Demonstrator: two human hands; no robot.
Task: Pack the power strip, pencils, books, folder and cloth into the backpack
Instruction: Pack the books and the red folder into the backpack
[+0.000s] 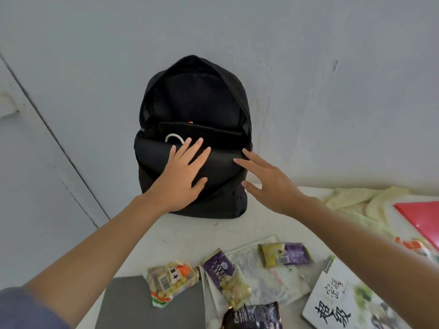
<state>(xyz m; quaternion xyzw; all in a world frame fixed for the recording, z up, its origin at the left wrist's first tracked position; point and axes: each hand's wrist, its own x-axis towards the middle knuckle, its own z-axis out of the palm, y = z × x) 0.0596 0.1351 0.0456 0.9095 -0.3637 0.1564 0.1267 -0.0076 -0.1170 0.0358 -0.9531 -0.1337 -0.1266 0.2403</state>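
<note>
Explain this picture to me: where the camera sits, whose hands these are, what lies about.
No machine here: a person wears one camera on the head, looking down at their own bare hands. The left hand lies flat on the front of an open black backpack standing on a white table against the wall; the right hand, fingers spread, reaches its side. Neither holds anything. A white cable shows inside. On the table lie snack packets, books, a red folder and a pale cloth.
</note>
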